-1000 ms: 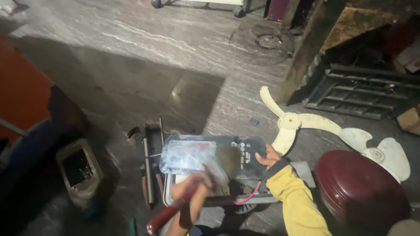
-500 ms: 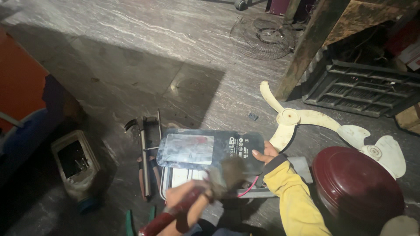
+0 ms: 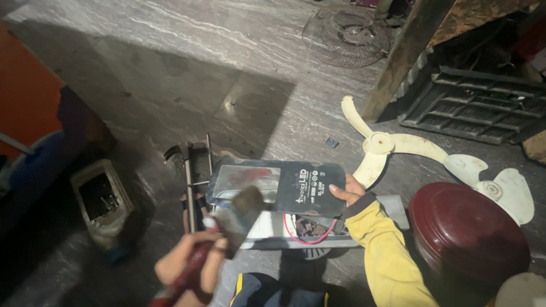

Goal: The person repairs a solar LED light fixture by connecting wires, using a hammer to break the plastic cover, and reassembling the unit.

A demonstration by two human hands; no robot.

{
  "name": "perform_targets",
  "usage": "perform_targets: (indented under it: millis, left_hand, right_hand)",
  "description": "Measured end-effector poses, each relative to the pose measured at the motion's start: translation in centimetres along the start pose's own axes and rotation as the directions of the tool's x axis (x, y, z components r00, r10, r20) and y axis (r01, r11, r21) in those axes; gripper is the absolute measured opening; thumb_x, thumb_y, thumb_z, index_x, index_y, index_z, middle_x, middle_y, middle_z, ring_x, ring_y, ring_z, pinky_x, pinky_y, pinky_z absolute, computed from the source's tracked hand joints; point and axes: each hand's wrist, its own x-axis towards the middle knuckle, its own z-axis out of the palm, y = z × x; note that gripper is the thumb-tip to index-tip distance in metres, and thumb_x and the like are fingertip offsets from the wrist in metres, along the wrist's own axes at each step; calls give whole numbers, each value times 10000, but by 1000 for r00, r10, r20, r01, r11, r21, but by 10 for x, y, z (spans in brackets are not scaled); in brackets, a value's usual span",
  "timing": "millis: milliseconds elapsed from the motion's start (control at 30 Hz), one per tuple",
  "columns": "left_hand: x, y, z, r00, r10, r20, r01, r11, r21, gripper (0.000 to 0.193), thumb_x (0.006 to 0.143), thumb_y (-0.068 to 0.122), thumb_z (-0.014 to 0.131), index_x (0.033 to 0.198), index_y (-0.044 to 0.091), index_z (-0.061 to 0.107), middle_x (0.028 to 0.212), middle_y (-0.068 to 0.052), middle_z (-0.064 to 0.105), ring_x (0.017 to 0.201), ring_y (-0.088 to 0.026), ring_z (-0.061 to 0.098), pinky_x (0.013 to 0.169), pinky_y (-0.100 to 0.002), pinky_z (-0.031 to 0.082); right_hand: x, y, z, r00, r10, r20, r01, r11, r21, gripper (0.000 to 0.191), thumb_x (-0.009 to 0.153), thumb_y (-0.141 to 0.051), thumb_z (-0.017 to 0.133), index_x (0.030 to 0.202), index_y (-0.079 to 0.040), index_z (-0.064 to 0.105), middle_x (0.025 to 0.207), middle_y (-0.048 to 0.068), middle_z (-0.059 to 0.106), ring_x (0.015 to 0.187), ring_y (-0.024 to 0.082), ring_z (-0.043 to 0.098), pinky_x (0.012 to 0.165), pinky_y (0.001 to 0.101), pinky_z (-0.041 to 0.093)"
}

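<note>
Setting: I look down through the head camera at a dim, streaked stone floor [image 3: 187, 74] where the work lies; there is no bench here.
Left hand [image 3: 187, 264]: fingers wrapped tight round the red handle of a brush [image 3: 239, 219]. Its dark bristle head is blurred and sits over the near edge of the panel.
Right hand [image 3: 348, 192]: in a yellow sleeve, fingers pressed on the right edge of the panel and pinning it; I cannot tell how far they curl under.
Panel [image 3: 284, 185]: a dark, flat, rounded lamp cover with a clear window at its left end. It lies tilted on top of a pale grey housing [image 3: 273, 230], just ahead of my knees.
Wiring: a red wire [image 3: 310, 233] loops out of the open housing beneath the panel, beside exposed parts.
Nearby: metal hand tools [image 3: 190, 176] touch the housing's left side. A small open box [image 3: 99, 199] stands further left. A cream fan blade [image 3: 409, 150] and a maroon dome [image 3: 466, 227] lie to the right, and a wire fan guard [image 3: 347, 37] well beyond.
Risk, as I judge it: the bristles could snag the red wire and tug it loose. The panel is steadied at one edge only, so a hard stroke could slide it off the housing.
</note>
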Motion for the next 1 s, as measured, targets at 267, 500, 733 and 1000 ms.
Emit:
perform_targets:
  millis: [267, 500, 733, 1000]
  left_hand:
    - [14, -46, -30, 927, -345, -150, 249, 861, -443, 130, 922, 84, 646, 840, -10, 681, 768, -51, 669, 713, -92, 614, 642, -248, 461]
    - [33, -46, -40, 844, -473, -253, 454, 881, -132, 210, 920, 112, 654, 786, -49, 670, 630, -108, 658, 537, -155, 608, 524, -322, 481]
    - [38, -52, -33, 955, -133, -264, 76, 974, -214, 175, 882, 93, 673, 806, -61, 639, 676, -45, 642, 607, -101, 580, 573, -256, 466]
    - [45, -57, -39, 901, -201, -385, 197, 979, -50, 143, 872, 60, 636, 816, -58, 693, 653, -71, 663, 597, -100, 614, 580, -256, 487]
  right_hand:
    - [7, -4, -12, 997, 72, 27, -70, 996, -58, 487, 884, -62, 677, 1358, -14, 580, 1231, 132, 702, 1113, 250, 683, 955, 414, 544]
    - [8, 5, -18, 1000, 26, -15, -27, 998, -65, 492, 904, -30, 666, 1378, -12, 536, 1276, 130, 677, 1161, 247, 657, 991, 421, 527]
    - [8, 2, -13, 999, 33, -20, -34, 998, -53, 492, 893, -24, 664, 1372, -12, 548, 1280, 127, 681, 1175, 242, 652, 1018, 415, 509]
    - [6, 7, -15, 999, 27, -47, -31, 997, -74, 464, 888, -35, 672, 1336, -13, 553, 1241, 122, 694, 1138, 236, 666, 989, 414, 523]
